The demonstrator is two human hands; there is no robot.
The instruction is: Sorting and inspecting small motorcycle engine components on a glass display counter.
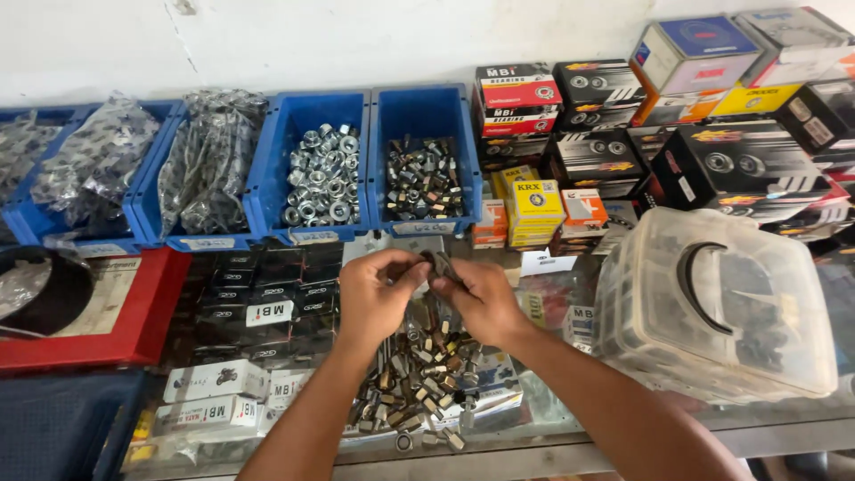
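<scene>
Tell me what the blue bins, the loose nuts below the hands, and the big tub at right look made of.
Blue bins: moulded plastic, matte, judging by the uniform colour. Loose nuts: metal, shiny silver and brassy glints. Tub: translucent plastic, cloudy; contents show through.

Even, soft daylight with faint shadows only. Mild glare on the white wall [356,36] and the clear plastic container [712,303]. Centre sharp; slight blur at the fingers [419,267]; wide-angle bowing toward the edges.

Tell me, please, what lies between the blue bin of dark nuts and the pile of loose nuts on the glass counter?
In the head view, both hands, the left hand and the right hand, sit between the blue bin and the pile, pinching a small metal part.
</scene>
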